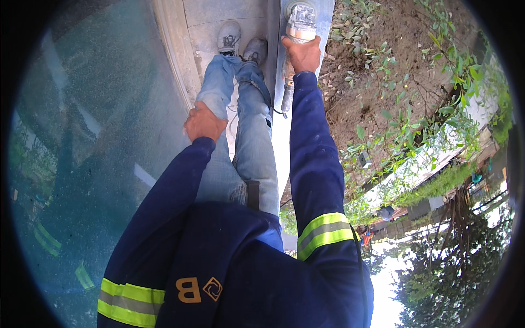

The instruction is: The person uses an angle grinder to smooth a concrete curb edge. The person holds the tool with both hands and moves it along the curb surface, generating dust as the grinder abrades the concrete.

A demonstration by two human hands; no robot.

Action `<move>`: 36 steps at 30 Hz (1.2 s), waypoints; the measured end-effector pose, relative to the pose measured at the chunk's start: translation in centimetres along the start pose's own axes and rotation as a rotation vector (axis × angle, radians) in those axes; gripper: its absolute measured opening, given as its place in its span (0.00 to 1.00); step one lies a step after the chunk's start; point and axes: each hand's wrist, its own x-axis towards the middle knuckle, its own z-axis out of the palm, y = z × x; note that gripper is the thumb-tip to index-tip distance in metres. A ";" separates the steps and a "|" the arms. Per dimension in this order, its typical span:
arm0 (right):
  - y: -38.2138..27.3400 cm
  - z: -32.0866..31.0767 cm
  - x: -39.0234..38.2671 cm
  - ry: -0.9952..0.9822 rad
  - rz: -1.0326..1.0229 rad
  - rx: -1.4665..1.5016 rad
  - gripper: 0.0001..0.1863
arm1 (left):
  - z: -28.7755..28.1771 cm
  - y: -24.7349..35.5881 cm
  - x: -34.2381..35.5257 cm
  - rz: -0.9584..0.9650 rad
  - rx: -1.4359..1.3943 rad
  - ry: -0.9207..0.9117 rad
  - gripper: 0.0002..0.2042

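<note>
From here I see the left hand (205, 123) propped on the knee of the jeans (255, 139), probably for balance, its fingers' grip unclear, while the right hand (304, 56) wraps its fingers round the dusty grinder (301, 23), likely steadying it over the pale ledge (324, 19).

Large teal-tinted, reflective glass pane (109, 82) fills the left side, edged by a long pale beige frame (174, 49), with a narrow, light-grey, dusty floor (205, 41) next to it. Right side is outdoors: brown bare soil (404, 33) with scattered leaves, leafy green plants (465, 68), a pale, sunlit paved strip (402, 177). Dark-green leafy trees (432, 290) stand against bright white sky (387, 273); daylight throughout.
</note>
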 end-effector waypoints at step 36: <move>3.6 0.1 2.1 0.115 0.049 0.194 0.50 | 0.2 0.4 1.7 0.204 0.008 0.096 0.43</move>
